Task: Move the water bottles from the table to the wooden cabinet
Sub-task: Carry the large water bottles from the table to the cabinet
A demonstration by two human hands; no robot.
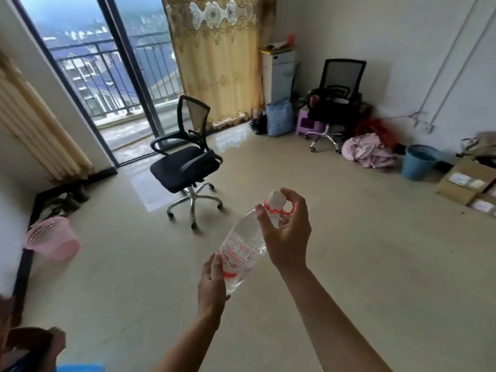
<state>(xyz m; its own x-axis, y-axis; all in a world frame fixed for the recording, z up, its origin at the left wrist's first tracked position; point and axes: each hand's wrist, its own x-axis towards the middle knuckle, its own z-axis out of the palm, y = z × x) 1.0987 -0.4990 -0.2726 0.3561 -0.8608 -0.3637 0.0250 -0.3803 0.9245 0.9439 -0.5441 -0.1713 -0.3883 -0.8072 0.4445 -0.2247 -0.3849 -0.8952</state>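
A clear plastic water bottle (245,244) with a red-printed label and a white cap hangs tilted in front of me, above the floor. My left hand (212,287) cups its bottom end. My right hand (288,232) wraps the neck just under the cap, with a red ring strap around the fingers. Neither the table nor the wooden cabinet can be made out with certainty.
A black office chair (188,162) stands on the floor ahead, before the glass balcony door (112,76). A pink basket (51,238) lies at left. At right are a second chair (335,95), a blue bin (418,162), cardboard boxes (464,183) and a cloth pile.
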